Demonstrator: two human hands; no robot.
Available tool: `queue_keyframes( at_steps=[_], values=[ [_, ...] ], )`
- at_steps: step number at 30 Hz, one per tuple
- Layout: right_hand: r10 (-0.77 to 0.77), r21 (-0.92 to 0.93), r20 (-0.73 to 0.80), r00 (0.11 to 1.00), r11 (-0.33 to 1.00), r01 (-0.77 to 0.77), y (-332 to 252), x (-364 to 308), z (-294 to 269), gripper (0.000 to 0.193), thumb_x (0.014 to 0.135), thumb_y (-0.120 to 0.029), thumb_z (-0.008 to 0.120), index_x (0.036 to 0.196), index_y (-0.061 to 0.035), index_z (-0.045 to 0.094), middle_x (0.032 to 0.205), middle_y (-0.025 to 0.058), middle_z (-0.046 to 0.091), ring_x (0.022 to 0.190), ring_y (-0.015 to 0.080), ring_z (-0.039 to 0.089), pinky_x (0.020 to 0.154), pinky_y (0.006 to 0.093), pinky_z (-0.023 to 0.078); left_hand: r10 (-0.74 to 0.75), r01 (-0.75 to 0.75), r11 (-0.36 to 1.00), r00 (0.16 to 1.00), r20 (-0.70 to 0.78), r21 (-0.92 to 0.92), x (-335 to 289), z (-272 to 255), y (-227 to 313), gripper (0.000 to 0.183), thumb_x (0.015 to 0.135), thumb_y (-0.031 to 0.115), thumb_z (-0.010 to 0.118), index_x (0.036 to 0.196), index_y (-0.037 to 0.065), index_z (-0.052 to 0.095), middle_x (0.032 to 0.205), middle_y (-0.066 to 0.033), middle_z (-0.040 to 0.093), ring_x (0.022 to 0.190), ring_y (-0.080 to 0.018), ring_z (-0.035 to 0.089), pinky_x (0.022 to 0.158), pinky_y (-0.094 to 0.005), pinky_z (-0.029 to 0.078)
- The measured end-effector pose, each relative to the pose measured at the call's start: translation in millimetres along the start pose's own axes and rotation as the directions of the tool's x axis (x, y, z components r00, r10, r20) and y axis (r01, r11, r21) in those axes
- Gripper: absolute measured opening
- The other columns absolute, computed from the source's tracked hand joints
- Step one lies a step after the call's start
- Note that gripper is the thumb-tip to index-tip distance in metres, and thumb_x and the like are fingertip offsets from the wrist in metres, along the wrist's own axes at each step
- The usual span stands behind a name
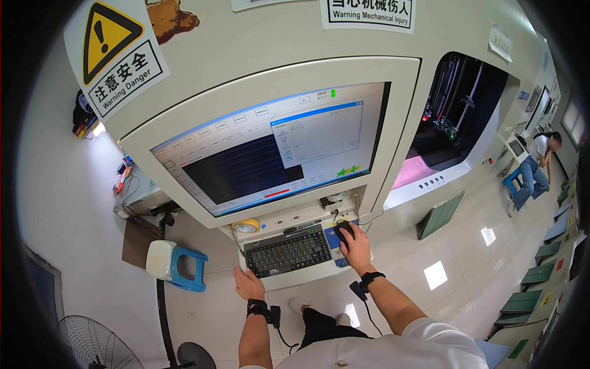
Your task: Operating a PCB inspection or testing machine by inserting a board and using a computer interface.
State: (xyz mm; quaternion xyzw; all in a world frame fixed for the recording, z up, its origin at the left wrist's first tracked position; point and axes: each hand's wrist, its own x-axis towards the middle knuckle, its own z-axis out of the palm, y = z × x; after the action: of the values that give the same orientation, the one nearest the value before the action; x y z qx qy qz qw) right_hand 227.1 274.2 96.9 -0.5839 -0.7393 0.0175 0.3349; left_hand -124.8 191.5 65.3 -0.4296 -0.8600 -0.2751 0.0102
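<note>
My right hand (357, 248) lies over a black computer mouse (344, 232), its fingers around it, on a dark blue mouse pad (340, 262). Beside the left front corner of the pull-out shelf (295, 277) rests my left hand (248, 284), fingers stretched out and nothing visible in it. Between the two hands sits a black keyboard (287, 253) that neither hand touches. Above it, a monitor (246, 166) set into the machine's pale housing displays a dark plotting area and a light dialog window. Each wrist wears a black strap with a small device and cable.
A roll of yellow tape (246, 226) lies behind the keyboard. Right of the monitor is a machine chamber window (458, 111). A blue-and-white stool (178, 265) and fans (98, 344) stand at left. Far right, a person (533, 169) sits on a blue stool; a green panel (440, 215) leans nearer.
</note>
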Motion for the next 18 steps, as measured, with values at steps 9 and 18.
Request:
queue_keyframes(
  at_steps=[9, 18],
  values=[
    [0.042, 0.035, 0.030, 0.999, 0.998, -0.043, 0.8, -0.1, 0.3, 0.052, 0.081, -0.018, 0.071, 0.131, -0.0165, 0.058, 0.139, 0.0183, 0.047, 0.124, 0.0388, 0.048, 0.106, 0.0470, 0.040, 0.028, -0.029, 0.999, 0.999, -0.042, -0.021, -0.6, 3.5, -2.5, 0.043, 0.103, 0.032, 0.040, 0.133, 0.002, 0.047, 0.138, -0.0168, 0.052, 0.124, -0.0352, 0.052, 0.096, -0.0471, 0.044],
    [0.039, 0.074, 0.020, 0.999, 0.996, -0.041, 2.7, 0.3, 1.4, 0.048, 0.081, -0.015, 0.072, 0.128, -0.0155, 0.061, 0.138, 0.0203, 0.048, 0.125, 0.0401, 0.048, 0.106, 0.0458, 0.042, 0.024, -0.024, 1.000, 0.998, -0.060, -0.002, -0.8, 3.9, -0.9, 0.042, 0.104, 0.033, 0.040, 0.132, 0.003, 0.049, 0.134, -0.0159, 0.056, 0.120, -0.0354, 0.055, 0.091, -0.0485, 0.046]
  ],
)
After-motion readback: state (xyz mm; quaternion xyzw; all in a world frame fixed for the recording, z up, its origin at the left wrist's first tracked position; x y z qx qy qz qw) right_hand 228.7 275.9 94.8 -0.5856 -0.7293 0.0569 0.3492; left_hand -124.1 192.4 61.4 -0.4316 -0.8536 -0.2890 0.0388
